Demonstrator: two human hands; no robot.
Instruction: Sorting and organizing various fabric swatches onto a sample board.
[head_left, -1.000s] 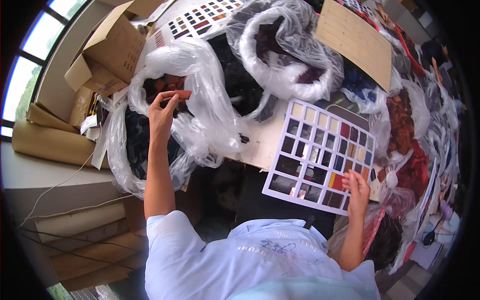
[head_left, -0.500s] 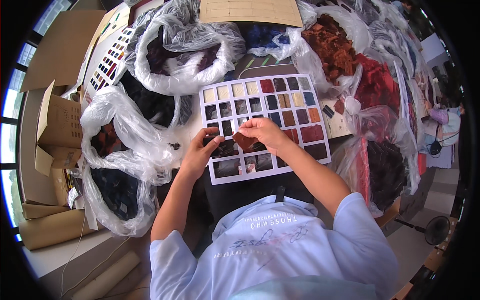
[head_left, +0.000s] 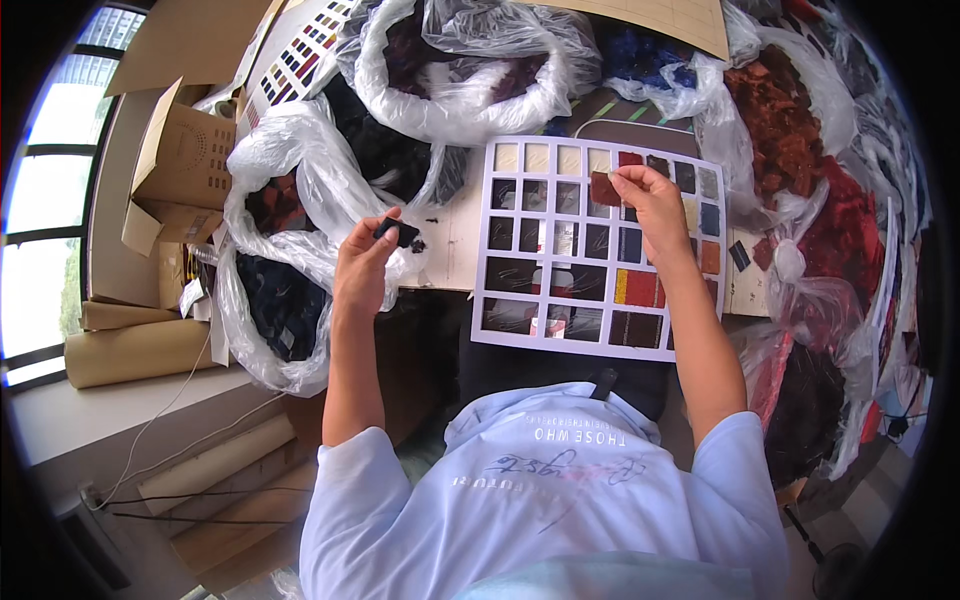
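A white sample board (head_left: pixel 560 346) with rows of square and wide cells lies at the near edge of the table. Some cells hold coloured swatches, such as an orange one (head_left: pixel 710 257); others look dark and glossy. Between thumb and fingers, my right hand (head_left: pixel 655 205) pinches a reddish-brown swatch (head_left: pixel 604 189), raised over the board's upper rows. To the left of the board, my left hand (head_left: pixel 362 262) is closed on small black pieces (head_left: pixel 400 233); their exact number is unclear.
Clear plastic bags ring the board: purple-dark pieces (head_left: pixel 420 65), blue pieces (head_left: pixel 650 68), rust-brown pieces (head_left: pixel 775 120) and red pieces (head_left: pixel 850 215). Farther left are a printed colour chart (head_left: pixel 300 55), a cardboard box (head_left: pixel 185 160) and a brown paper roll (head_left: pixel 135 352). Black scraps (head_left: pixel 419 245) lie beside the board.
My hands have moved apart. The right has carried the brown swatch up over the board; the left has moved off the board's left side with the black pieces. The whole view has shifted.
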